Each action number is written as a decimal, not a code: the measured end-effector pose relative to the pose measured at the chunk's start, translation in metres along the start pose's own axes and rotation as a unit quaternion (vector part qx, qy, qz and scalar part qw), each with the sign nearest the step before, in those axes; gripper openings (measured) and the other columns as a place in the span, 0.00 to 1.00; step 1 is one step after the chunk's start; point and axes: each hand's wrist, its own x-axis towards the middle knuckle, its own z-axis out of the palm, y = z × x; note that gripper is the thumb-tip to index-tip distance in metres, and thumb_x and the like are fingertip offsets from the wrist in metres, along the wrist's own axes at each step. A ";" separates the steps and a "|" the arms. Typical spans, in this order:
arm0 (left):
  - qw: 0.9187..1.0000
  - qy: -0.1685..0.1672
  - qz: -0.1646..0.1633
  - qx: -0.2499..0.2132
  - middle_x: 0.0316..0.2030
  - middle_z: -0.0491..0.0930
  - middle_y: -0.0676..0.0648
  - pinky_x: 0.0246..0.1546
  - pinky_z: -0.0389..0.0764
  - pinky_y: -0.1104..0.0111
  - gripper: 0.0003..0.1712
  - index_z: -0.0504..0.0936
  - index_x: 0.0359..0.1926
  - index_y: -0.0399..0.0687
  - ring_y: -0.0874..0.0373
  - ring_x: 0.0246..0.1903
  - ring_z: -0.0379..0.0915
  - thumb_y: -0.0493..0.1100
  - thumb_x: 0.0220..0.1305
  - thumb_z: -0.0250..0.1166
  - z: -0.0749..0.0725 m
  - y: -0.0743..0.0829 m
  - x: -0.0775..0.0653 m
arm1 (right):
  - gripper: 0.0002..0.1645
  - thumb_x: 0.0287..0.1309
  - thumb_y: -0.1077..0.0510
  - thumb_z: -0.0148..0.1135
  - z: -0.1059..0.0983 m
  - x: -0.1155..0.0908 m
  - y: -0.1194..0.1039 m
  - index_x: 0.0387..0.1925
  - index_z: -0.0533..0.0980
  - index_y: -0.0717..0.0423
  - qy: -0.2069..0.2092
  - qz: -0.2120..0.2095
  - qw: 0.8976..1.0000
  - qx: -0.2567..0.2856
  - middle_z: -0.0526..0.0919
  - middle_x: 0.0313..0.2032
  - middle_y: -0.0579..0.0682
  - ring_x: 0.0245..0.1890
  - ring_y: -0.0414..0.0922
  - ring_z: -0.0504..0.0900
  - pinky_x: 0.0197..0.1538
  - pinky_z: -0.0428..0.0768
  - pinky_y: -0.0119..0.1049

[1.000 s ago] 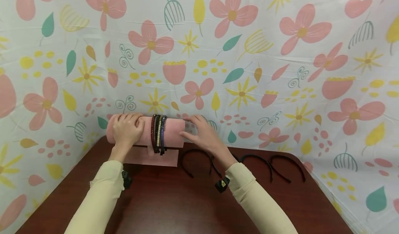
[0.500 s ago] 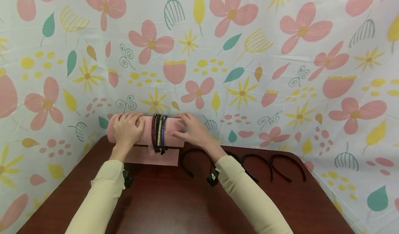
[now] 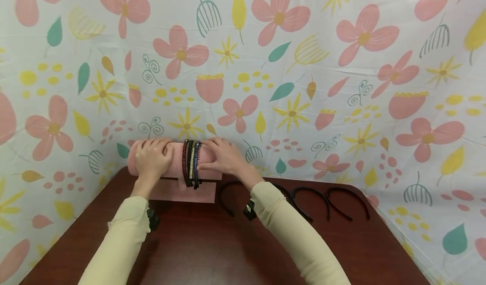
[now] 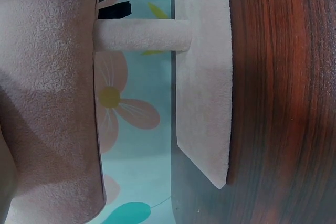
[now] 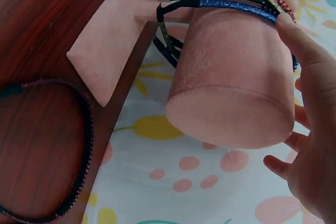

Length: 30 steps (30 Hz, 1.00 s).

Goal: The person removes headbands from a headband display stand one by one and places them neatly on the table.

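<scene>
A pink velvety headband stand (image 3: 174,166), a horizontal roll on a post and base, bears several glittery headbands in red, black, gold and blue. My left hand (image 3: 153,160) grips the roll's left part from above, fingers curled over it. At the right end, my right hand (image 3: 223,156) has come over the roll with its fingers spread. In the right wrist view its thumb (image 5: 294,35) touches the band near the blue headband (image 5: 236,8); the other fingers show loosely bent behind the roll. The left wrist view shows the stand's base (image 4: 205,87) and the roll's underside.
Several dark headbands (image 3: 309,190) lie in a row on the brown wooden table (image 3: 212,242), right of the stand. One headband (image 5: 86,129) lies close to the base. A floral-print cloth (image 3: 243,65) hangs behind the table.
My right hand has moved left, from beyond the roll's right end to over it, up to the blue headband. My left hand has stayed on the roll.
</scene>
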 end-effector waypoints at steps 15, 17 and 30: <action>1.000 0.007 0.003 0.005 0.38 0.89 0.44 0.56 0.73 0.48 0.19 0.90 0.38 0.46 0.43 0.41 0.82 0.47 0.61 0.54 0.002 -0.002 0.000 | 0.68 0.40 0.19 0.65 0.010 0.014 -0.005 0.78 0.52 0.42 -0.018 -0.014 1.000 -0.021 0.59 0.76 0.47 0.74 0.51 0.62 0.74 0.58 0.58; 1.000 0.008 0.004 0.004 0.38 0.89 0.44 0.56 0.73 0.48 0.18 0.90 0.38 0.46 0.43 0.41 0.82 0.47 0.61 0.54 0.002 -0.002 0.000 | 0.69 0.39 0.19 0.66 0.011 0.014 -0.004 0.77 0.52 0.45 -0.014 -0.017 1.000 -0.022 0.60 0.76 0.47 0.74 0.50 0.63 0.74 0.57 0.58; 1.000 0.003 0.003 0.004 0.38 0.89 0.44 0.57 0.72 0.47 0.18 0.90 0.38 0.47 0.43 0.42 0.82 0.47 0.62 0.54 0.001 -0.002 0.000 | 0.63 0.44 0.22 0.64 0.009 0.002 0.010 0.75 0.56 0.49 -0.004 -0.029 1.000 -0.012 0.65 0.72 0.47 0.72 0.49 0.65 0.74 0.59 0.56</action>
